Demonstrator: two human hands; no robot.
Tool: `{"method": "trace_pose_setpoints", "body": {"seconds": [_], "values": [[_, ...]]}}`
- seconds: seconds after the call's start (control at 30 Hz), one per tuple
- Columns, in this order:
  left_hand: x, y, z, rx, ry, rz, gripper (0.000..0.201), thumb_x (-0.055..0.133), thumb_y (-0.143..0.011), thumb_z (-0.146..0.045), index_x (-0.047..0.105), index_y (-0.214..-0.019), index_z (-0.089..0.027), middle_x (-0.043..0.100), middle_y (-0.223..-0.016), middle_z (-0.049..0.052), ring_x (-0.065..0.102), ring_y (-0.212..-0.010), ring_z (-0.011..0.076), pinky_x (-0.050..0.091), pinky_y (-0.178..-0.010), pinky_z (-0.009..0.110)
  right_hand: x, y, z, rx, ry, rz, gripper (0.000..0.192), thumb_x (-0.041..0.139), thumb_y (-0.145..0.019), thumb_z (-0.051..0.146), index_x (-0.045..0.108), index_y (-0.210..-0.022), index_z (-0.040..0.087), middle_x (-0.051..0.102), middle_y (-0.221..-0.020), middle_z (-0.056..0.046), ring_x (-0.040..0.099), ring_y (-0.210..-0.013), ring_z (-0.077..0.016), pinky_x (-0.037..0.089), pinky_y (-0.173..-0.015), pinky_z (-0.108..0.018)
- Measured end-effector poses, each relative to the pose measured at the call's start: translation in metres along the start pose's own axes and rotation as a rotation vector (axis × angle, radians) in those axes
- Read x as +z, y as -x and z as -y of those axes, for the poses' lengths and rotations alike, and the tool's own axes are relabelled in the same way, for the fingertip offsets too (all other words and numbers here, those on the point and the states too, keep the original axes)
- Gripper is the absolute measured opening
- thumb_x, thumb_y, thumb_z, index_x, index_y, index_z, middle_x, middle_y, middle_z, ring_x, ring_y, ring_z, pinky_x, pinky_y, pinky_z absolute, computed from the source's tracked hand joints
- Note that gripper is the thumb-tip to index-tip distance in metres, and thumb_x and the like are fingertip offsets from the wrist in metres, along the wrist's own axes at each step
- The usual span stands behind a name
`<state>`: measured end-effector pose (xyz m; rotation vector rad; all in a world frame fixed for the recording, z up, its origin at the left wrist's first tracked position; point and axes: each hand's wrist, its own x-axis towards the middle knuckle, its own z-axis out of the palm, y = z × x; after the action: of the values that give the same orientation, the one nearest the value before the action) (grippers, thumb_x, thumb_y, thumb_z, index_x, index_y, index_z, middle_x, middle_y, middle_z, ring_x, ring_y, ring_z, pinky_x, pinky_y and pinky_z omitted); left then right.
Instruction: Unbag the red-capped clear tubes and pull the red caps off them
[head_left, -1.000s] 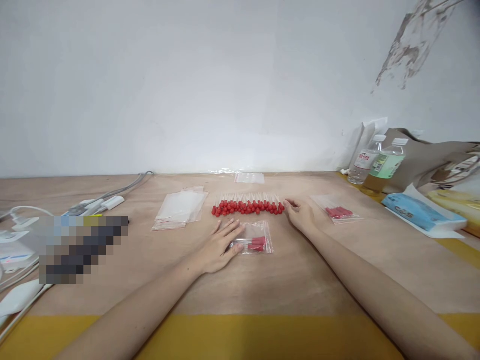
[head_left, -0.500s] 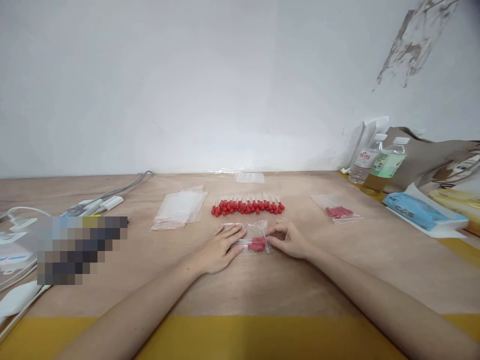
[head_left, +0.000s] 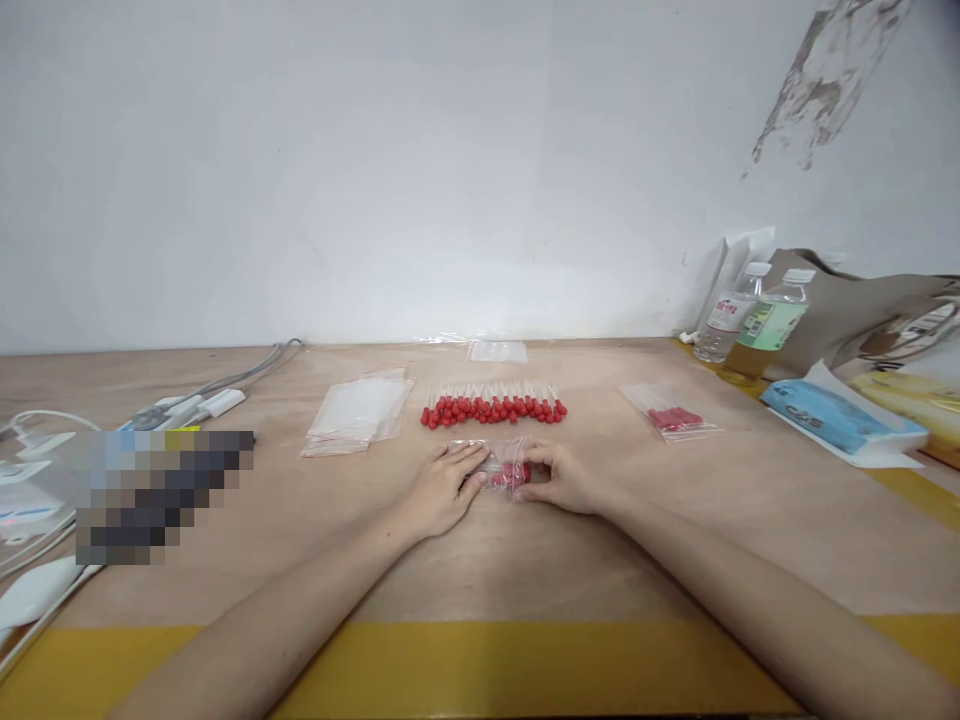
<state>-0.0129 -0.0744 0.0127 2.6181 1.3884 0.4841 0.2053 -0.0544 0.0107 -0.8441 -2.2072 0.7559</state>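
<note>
A small clear zip bag [head_left: 504, 465] of red-tipped sticks lies on the wooden table [head_left: 525, 560] between both hands, seemingly pinned flat for handling. The left hand [head_left: 442, 487] rests open, fingers spread on the bag's end; the right hand [head_left: 562, 478] curls loosely, fingertips pinching the other end. Just beyond the hands runs a row of loose sticks [head_left: 493, 408]; empty glossy bags [head_left: 358, 414] lie beyond the left hand, a filled bag [head_left: 675, 418] beyond the right.

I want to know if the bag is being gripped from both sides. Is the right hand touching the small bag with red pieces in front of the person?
Touching. The head view shows the right hand with fingers curled onto the small bag, opposite the left hand.
</note>
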Motion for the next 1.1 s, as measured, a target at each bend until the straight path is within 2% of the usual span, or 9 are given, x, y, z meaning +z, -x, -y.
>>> {"method": "trace_pose_setpoints", "body": {"seconds": [0.13, 0.33, 0.47, 0.57, 0.73, 0.83, 0.9, 1.0, 1.1], "values": [[-0.004, 0.001, 0.001, 0.012, 0.012, 0.043, 0.048, 0.028, -0.088, -0.045, 0.030, -0.132, -0.025, 0.033, -0.137, -0.001, 0.027, -0.127, 0.0165, 0.018, -0.106, 0.037, 0.004, -0.001, -0.001, 0.144, -0.046, -0.018, 0.020, 0.060, -0.070, 0.027, 0.064, -0.087, 0.016, 0.060, -0.069, 0.000, 0.049, -0.058, -0.0106, 0.039, -0.053, -0.022], [-0.010, 0.004, 0.003, 0.037, 0.001, 0.118, 0.053, 0.027, -0.088, -0.048, 0.015, -0.136, -0.028, 0.024, -0.141, -0.001, 0.021, -0.129, 0.0178, 0.012, -0.107, 0.039, -0.001, -0.001, 0.001, 0.228, -0.197, -0.066, 0.028, 0.057, -0.071, 0.029, 0.061, -0.094, 0.013, 0.063, -0.078, -0.004, 0.052, -0.058, -0.0106, 0.041, -0.052, -0.022], [-0.009, 0.004, 0.003, 0.044, -0.023, 0.129, 0.052, 0.023, -0.089, -0.048, 0.015, -0.136, -0.028, 0.021, -0.142, -0.001, 0.019, -0.130, 0.0176, 0.012, -0.107, 0.039, 0.000, 0.000, -0.004, 0.151, -0.272, -0.059, 0.033, 0.062, -0.067, 0.027, 0.058, -0.098, 0.015, 0.063, -0.086, -0.004, 0.058, -0.072, -0.0148, 0.046, -0.061, -0.026], [-0.008, 0.004, 0.003, 0.039, -0.040, 0.141, 0.052, 0.021, -0.089, -0.048, 0.016, -0.136, -0.028, 0.021, -0.142, 0.000, 0.018, -0.130, 0.0173, 0.011, -0.107, 0.039, 0.002, 0.002, -0.006, 0.044, -0.180, -0.010, 0.031, 0.063, -0.067, 0.025, 0.061, -0.098, 0.018, 0.063, -0.093, -0.003, 0.058, -0.084, -0.0175, 0.046, -0.074, -0.030], [-0.009, 0.004, 0.004, 0.039, -0.046, 0.161, 0.052, 0.021, -0.089, -0.049, 0.012, -0.136, -0.030, 0.019, -0.142, 0.000, 0.017, -0.131, 0.0176, 0.010, -0.107, 0.040, 0.001, 0.003, -0.006, 0.034, -0.082, -0.052, 0.023, 0.051, -0.078, 0.024, 0.065, -0.095, 0.019, 0.065, -0.093, -0.005, 0.059, -0.085, -0.0175, 0.045, -0.079, -0.032], [-0.009, 0.006, 0.006, 0.036, -0.048, 0.166, 0.053, 0.021, -0.088, -0.050, 0.011, -0.137, -0.030, 0.018, -0.143, 0.000, 0.016, -0.131, 0.0181, 0.011, -0.107, 0.040, -0.010, 0.006, -0.010, 0.150, -0.157, -0.041, 0.023, 0.054, -0.076, 0.027, 0.065, -0.094, 0.018, 0.066, -0.092, -0.005, 0.060, -0.082, -0.0171, 0.047, -0.075, -0.031], [-0.008, 0.006, 0.007, 0.044, -0.049, 0.160, 0.053, 0.022, -0.088, -0.050, 0.011, -0.137, -0.030, 0.018, -0.143, 0.000, 0.016, -0.131, 0.0182, 0.011, -0.107, 0.040, -0.022, 0.009, -0.014, 0.298, -0.265, -0.046, 0.025, 0.058, -0.074, 0.031, 0.065, -0.093, 0.017, 0.067, -0.086, -0.005, 0.061, -0.075, -0.0154, 0.049, -0.069, -0.028], [-0.008, 0.007, 0.009, 0.052, -0.053, 0.155, 0.053, 0.022, -0.088, -0.050, 0.012, -0.136, -0.030, 0.018, -0.143, 0.000, 0.016, -0.131, 0.0179, 0.011, -0.107, 0.040, -0.036, 0.015, -0.020, 0.561, -0.529, -0.115, 0.025, 0.061, -0.072, 0.027, 0.062, -0.094, 0.016, 0.067, -0.080, -0.005, 0.061, -0.065, -0.0111, 0.052, -0.062, -0.024], [-0.008, 0.007, 0.009, 0.047, -0.057, 0.160, 0.053, 0.021, -0.088, -0.050, 0.012, -0.136, -0.031, 0.017, -0.143, -0.001, 0.015, -0.131, 0.0181, 0.011, -0.107, 0.040, -0.039, 0.016, -0.024, 0.696, -0.809, -0.187, 0.020, 0.065, -0.068, 0.019, 0.061, -0.087, 0.015, 0.066, -0.086, -0.006, 0.063, -0.070, -0.0108, 0.053, -0.067, -0.023]]}}
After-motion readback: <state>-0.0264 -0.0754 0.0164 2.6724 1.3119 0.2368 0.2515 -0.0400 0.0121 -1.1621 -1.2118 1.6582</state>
